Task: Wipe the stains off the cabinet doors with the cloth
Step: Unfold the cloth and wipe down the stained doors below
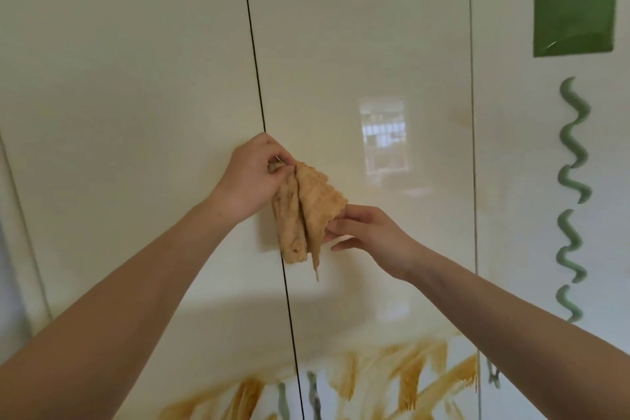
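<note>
A crumpled cloth (308, 215), stained orange-tan, hangs in front of the glossy cream cabinet doors (358, 61). My left hand (254, 177) grips its top corner, just at the dark seam between two doors. My right hand (370, 232) pinches the cloth's right corner between thumb and fingertips, lower down. Orange-yellow smears (419, 375) streak the lower part of the doors, with a fainter yellowish haze (462, 116) higher up near the right seam.
On the right door there is a green rectangle (576, 0) at the top and a green wavy line (574, 194) running down below it. Small grey-green squiggles (313, 392) sit among the orange smears at the bottom. A window reflection (383, 136) shows on the middle door.
</note>
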